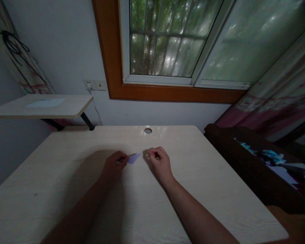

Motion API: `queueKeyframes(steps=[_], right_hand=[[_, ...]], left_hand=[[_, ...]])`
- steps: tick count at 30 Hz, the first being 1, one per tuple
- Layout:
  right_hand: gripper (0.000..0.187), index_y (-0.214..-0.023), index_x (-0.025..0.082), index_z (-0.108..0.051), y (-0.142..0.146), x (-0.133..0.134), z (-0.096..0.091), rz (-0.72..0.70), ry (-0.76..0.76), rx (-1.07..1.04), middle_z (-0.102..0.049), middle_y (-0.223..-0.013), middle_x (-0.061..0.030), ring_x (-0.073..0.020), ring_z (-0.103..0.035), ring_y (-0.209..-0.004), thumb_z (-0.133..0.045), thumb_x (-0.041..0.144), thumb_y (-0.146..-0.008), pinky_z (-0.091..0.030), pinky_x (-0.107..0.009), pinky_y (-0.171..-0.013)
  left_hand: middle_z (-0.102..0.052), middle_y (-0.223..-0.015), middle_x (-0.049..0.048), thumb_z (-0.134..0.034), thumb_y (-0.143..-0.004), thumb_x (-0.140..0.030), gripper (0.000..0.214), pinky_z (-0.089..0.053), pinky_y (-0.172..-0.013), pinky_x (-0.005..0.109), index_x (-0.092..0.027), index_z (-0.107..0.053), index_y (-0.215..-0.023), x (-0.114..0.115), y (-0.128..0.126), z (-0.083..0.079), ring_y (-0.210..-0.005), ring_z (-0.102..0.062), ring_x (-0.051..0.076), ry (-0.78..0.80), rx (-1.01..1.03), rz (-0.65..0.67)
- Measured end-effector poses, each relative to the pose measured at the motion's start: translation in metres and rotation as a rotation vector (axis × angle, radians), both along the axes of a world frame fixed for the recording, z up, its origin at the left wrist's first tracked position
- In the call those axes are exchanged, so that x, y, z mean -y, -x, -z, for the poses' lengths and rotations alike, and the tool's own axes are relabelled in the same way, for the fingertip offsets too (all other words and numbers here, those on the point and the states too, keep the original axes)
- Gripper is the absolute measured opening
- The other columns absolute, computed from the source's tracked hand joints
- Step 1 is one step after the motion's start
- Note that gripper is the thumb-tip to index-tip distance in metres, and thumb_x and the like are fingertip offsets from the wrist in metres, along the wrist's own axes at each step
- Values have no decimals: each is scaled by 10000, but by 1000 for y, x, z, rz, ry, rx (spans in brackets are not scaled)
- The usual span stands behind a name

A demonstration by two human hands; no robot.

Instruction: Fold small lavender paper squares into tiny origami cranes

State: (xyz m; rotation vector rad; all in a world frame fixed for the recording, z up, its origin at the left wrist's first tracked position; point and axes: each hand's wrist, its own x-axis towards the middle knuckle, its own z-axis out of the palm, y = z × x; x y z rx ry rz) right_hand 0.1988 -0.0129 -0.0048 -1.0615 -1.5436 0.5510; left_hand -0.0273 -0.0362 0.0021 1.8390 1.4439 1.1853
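Over the middle of the desk, my left hand (116, 162) pinches a small piece of purple paper (134, 158), which looks folded. Its pointed end sticks out to the right, and the other end is hidden by my fingers. A short gap separates that point from my right hand (160, 162). The fingers there are curled together in a pinch, and I cannot make out whether anything small is between them. Both hands are close to the pale wooden desktop (147, 203).
A raised shelf (83, 101) with a white sheet (45, 102) stands at the back left. Near the far edge is a round cable hole (148, 130). Beyond the desk's right edge, a dark brown piece of furniture (234, 159) holds papers and turquoise items. A window (167, 51) is ahead.
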Motion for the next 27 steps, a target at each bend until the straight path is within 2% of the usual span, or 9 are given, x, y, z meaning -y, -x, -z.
queueKeyframes(steps=[3,6,10,13,20,27], right_hand=[[123,-885,195,-706,2,1,-1,-65,22,-28,-605,-848,-45,-207,-574,-787,-604,259,-912,-458,-297,-709],[143,-1020,206,-699,9,7,-1,-219,49,-11,-617,-924,-58,-209,-585,-819,-634,287,-923,-478,-301,-737],[89,-956,218,-701,15,13,-2,-362,28,82,-634,-904,-48,-209,-598,-839,-628,267,-941,-478,-304,-760],[106,-909,221,-694,16,14,-3,-382,11,114,-636,-873,-41,-209,-601,-840,-605,251,-957,-474,-303,-752],[123,-929,222,-697,15,15,-4,-424,3,163,-637,-872,-47,-208,-604,-842,-594,271,-974,-483,-312,-779],[114,-891,223,-708,15,14,-2,-401,6,123,-632,-840,-35,-200,-604,-802,-612,249,-947,-468,-286,-718]], left_hand=[[-648,-770,21,-589,-849,-307,151,-460,-677,237,-180,-639,-783,0,-2,-2,-718,-592,146,22,19,6],[-653,-766,21,-584,-850,-319,164,-459,-664,235,-180,-638,-780,2,-5,-3,-709,-594,146,41,12,37],[-658,-778,27,-578,-856,-308,159,-463,-679,243,-181,-650,-792,3,-7,-4,-728,-607,152,47,-24,103],[-653,-795,35,-574,-866,-307,162,-466,-699,256,-183,-665,-812,4,-7,-2,-754,-609,159,25,-77,134],[-645,-810,43,-549,-885,-290,167,-467,-742,271,-187,-659,-814,2,-9,5,-783,-601,161,-68,-166,176],[-643,-779,36,-567,-860,-277,149,-457,-692,257,-181,-662,-796,4,-9,-2,-743,-598,159,-18,-138,161]])
